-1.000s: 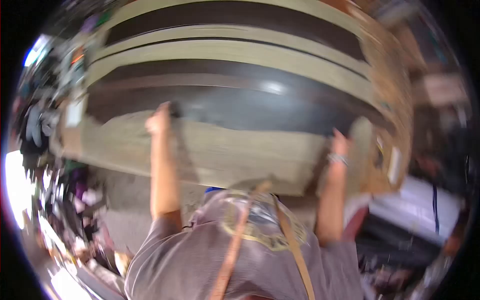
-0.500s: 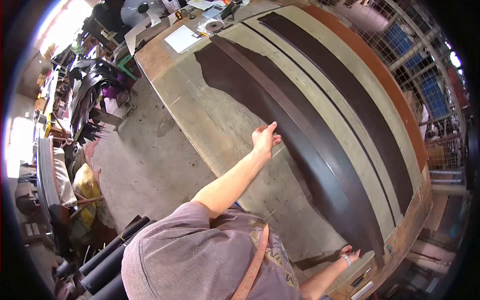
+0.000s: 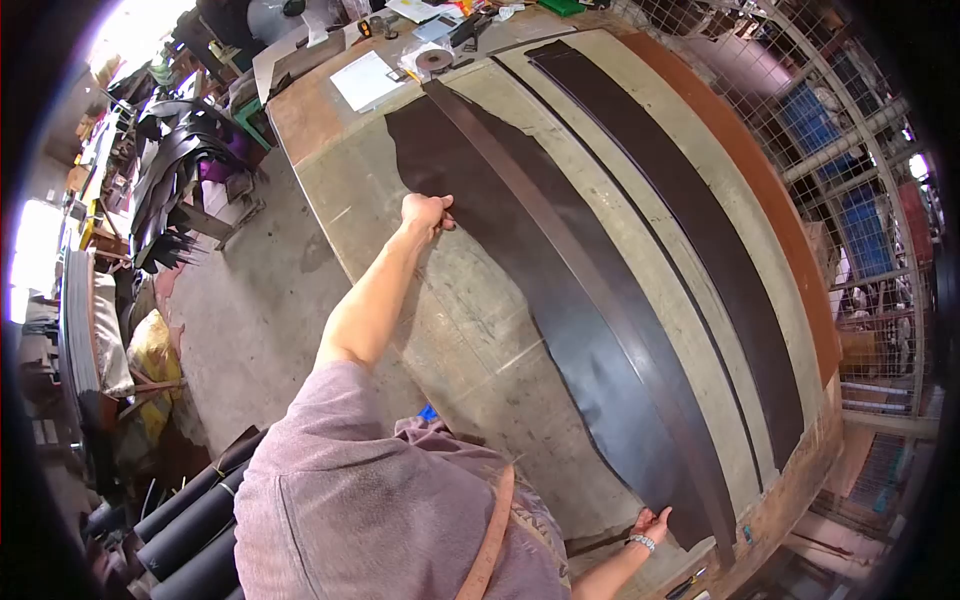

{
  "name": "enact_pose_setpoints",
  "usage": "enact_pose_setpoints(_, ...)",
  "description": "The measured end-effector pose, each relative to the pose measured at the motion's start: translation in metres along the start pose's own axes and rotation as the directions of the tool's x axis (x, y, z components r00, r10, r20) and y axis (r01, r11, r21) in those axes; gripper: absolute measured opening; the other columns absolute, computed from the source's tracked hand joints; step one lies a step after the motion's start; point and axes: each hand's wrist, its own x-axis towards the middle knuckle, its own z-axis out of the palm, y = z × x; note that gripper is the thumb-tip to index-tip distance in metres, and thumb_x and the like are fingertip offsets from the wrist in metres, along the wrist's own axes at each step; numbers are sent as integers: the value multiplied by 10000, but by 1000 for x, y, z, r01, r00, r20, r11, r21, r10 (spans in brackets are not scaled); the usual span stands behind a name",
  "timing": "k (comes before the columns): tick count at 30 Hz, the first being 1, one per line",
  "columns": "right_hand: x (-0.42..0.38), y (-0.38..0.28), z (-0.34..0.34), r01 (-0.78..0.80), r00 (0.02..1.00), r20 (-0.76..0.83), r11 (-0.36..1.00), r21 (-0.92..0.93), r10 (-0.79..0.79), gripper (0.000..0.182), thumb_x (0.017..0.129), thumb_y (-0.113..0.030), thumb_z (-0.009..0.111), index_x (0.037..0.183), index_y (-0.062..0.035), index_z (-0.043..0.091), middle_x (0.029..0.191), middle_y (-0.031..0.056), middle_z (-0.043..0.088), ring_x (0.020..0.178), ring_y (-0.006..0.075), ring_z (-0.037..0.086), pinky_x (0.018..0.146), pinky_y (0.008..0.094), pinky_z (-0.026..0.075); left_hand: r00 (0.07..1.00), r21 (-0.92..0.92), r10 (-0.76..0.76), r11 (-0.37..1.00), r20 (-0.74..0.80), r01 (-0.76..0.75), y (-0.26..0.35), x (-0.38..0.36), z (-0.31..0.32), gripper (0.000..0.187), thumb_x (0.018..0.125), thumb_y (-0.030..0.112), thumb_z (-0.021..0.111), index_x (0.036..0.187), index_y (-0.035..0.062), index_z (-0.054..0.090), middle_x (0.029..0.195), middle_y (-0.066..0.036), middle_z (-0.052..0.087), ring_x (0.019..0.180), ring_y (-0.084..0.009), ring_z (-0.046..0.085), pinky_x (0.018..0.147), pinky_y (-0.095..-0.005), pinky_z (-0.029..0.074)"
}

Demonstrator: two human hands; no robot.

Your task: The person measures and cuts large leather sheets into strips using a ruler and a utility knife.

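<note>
A large dark brown sheet of leather with a wavy near edge lies along the table. My left hand is closed on that edge, toward the sheet's far end. Down at the near corner, my right hand, with a metal watch on the wrist, has its fingers curled on the leather and its thumb raised. A long, narrow brown strip rests lengthwise on top of the sheet, and its near end reaches past the leather close to my right hand.
Beyond the leather, a dark strip and an orange-brown strip run along the table. At the far end lie white paper and a tape roll. Black rolls stand behind my left side; a wire cage borders the far side.
My left hand has moved from over the middle of the leather's wavy edge to farther up that edge and now grips it. My right hand stays at the near corner.
</note>
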Motion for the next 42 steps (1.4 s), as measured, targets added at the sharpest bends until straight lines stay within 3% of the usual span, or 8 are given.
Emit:
enact_pose_setpoints(13, -2, 13, -12, 54, 997, 53, 996, 66, -58, 393, 974, -417, 698, 980, -25, 670, 569, 47, 569, 417, 156, 461, 415, 246, 446, 998, -68, 23, 997, -53, -27, -6, -3, -5, 240, 901, 67, 749, 737, -38, 608, 568, -97, 597, 416, -182, 573, 338, -311, 335)
enact_pose_setpoints(18, 6, 12, -25, 22, 983, 178, 998, 67, -34, 419, 971, -334, 715, 1244, -26, 635, 1201, 64, 709, 1057, 184, 672, 915, 333, 566, 998, -109, 49, 993, -43, -54, -11, 8, -4, 201, 878, 45, 754, 742, -44, 635, 572, -107, 598, 421, -186, 564, 353, -308, 354)
enact_pose_setpoints(20, -4, 6, 0, -57, 920, 392, 990, 129, 2, 477, 985, -280, 688, 1330, 26, 567, 1278, 141, 668, 1211, 270, 620, 1056, 394, 521, 995, 70, 76, 995, -69, -71, -9, 5, -13, 142, 849, 84, 780, 895, -36, 721, 689, -124, 698, 525, -184, 649, 466, -302, 461)
enact_pose_setpoints(22, -31, 1, 13, -65, 966, 251, 998, -9, 66, 710, 960, -267, 708, 1482, 90, 387, 1546, 284, 381, 1364, 360, 496, 1144, 434, 444, 967, 134, 227, 961, 115, -242, -23, 27, -31, 276, 999, 187, 571, 1132, 23, 748, 1019, -162, 754, 771, -221, 740, 651, -323, 539)
enact_pose_setpoints(25, -28, 3, 2, -27, 994, 113, 993, 117, 14, 966, 915, -350, 759, 1569, 73, 188, 1600, 320, 256, 1372, 433, 475, 1079, 505, 493, 943, 21, 14, 1000, 333, -22, -49, 119, -38, 467, 1055, 294, 447, 1452, 61, 527, 1353, -224, 605, 1268, -285, 584, 938, -336, 541)
enact_pose_setpoints(29, 29, 0, -36, 38, 997, 51, 965, 261, -53, 376, 972, -262, 702, 1257, -65, 555, 1141, 179, 681, 856, 352, 710, 768, 553, 595, 852, -33, -84, 993, 517, 118, -65, 86, -26, 224, 981, 275, 684, 1033, 58, 687, 908, -70, 735, 616, -125, 588, 513, -238, 472)
enact_pose_setpoints(36, 96, -67, -107, -27, 999, -21, 993, 114, 30, 376, 976, -291, 690, 1223, -24, 595, 1077, 123, 707, 831, 288, 719, 728, 489, 624, 879, 190, -92, 982, 467, 2, -168, -255, 105, 354, 855, 296, 842, 905, -2, 658, 717, -83, 654, 533, -153, 575, 441, -297, 426)
enact_pose_setpoints(42, 83, -68, -114, -8, 1000, -29, 1000, -23, 7, 538, 933, -316, 746, 1201, 95, 526, 1001, 211, 677, 644, 311, 701, 510, 399, 626, 898, 223, -3, 969, 441, -106, -210, -297, 129, 402, 910, 310, 782, 742, 6, 579, 536, -58, 539, 396, -154, 506, 347, -276, 368)
